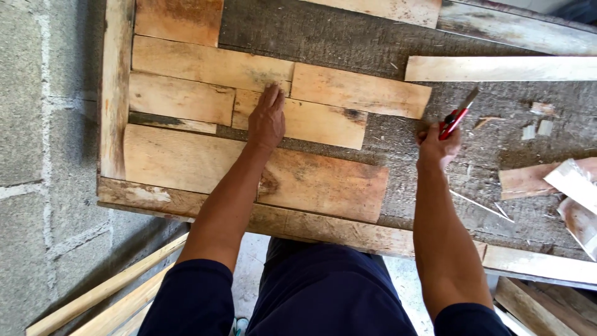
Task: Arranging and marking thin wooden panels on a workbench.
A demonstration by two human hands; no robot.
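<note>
Wooden boards lie fitted side by side on the grey tabletop (pixel 385 149), and the widest of them, the large board (pixel 186 158), sits nearest the person, just above the long edge rail (pixel 323 230) that runs along the tabletop's near side. Beyond the large board, the left hand (pixel 267 118) rests flat and open, palm down, on a shorter plank (pixel 311 121) (fingers reaching onto the plank behind it). Right of the large board, past the ends of the planks, the right hand (pixel 438 146) is closed around a red-handled utility knife (pixel 457 115), its tip pointing away from the person over bare tabletop. Farther right of the large board lie small wood scraps (pixel 538 121) and a few broken offcuts (pixel 569 186). Farthest from the large board, a long pale strip (pixel 497 68) lies across the tabletop's far right, well apart from both hands.
</note>
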